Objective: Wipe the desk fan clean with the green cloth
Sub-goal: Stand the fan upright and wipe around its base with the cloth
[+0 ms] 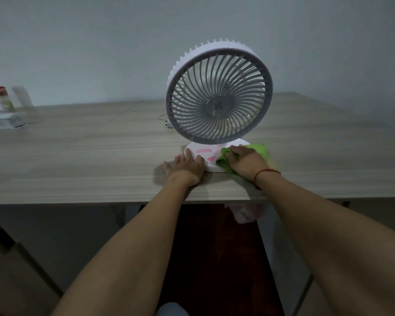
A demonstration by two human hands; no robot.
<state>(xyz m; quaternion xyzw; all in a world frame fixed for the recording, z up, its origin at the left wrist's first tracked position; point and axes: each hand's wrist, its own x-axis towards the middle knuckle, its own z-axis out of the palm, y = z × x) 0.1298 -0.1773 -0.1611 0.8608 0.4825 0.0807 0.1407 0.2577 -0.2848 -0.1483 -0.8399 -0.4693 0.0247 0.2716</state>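
A white desk fan (219,96) with a grey spiral grille stands upright on the wooden desk (89,156). Its round white base (202,155) carries pink smears. My right hand (244,161) presses the green cloth (258,149) onto the right side of that base. My left hand (188,166) rests against the base's left edge, fingers curled over the rim and thumb on the desk. Part of the cloth is hidden under my right hand.
A white cable with a plug (165,120) lies behind the fan on the left. At the far left stand a cup with a straw (1,96) and a white box (4,119). The desk's front edge (78,200) runs just under my wrists. A pink bag (246,212) hangs below.
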